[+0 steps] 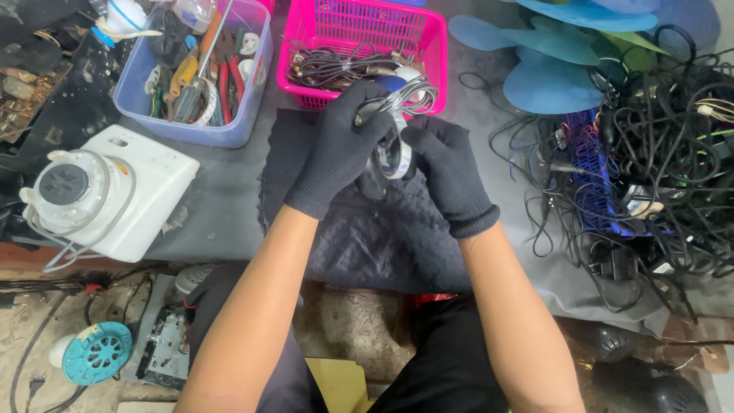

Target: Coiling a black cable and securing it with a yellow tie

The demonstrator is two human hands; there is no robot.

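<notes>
Head view: 2 black-gloved hands, left (342, 145) and right (446, 170), both grasp a white tape roll (398, 159) just below the pink plastic basket (428, 46).

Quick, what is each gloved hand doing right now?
Left hand: closed, pinching a small dark tool at the roll's top.
Right hand: closed on the roll of tape.

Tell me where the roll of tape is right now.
The roll of tape is at the centre of the head view, held between the gloved left hand and right hand, just in front of the pink basket.
</notes>
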